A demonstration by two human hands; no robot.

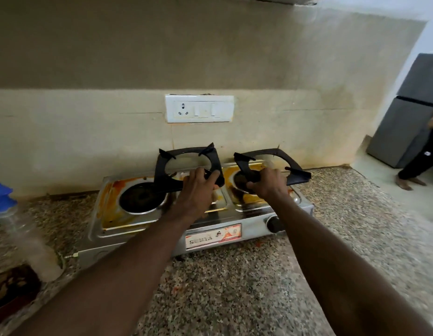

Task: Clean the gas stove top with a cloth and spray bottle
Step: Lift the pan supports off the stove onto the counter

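**Lifting both pan supports from a stained gas stove**

A person's left hand (198,187) curls its fingers round the near right corner of the left pan support (159,173). This black square frame with a round opening is held tilted, its far edge raised. Just to the right, the right hand (268,185) grips the near left side of the right pan support (294,166), fingers wrapped over the bar. That frame is also raised and slanted. The two hands are close together but do not touch.

Beneath both hands lies the gas stove (249,227), a steel two-burner unit with orange-brown stains smeared across its top. Its left burner (142,198) sits uncovered to the left of the left hand. The right burner (242,181) shows partly between the hands, under the right frame. A black knob (275,224) is on the front panel below the right wrist, and a worn label (213,236) lies between the two forearms.

The stove stands on a speckled stone countertop (235,287) that spreads under both arms. Far to the left of the left arm stands a clear bottle (29,238) with a blue cap (2,197), blurred. Beyond the hands, a white socket plate (199,108) is set in the wall. Far to the right of the right hand are a grey fridge (409,112) and another person's dark-trousered leg (419,161).
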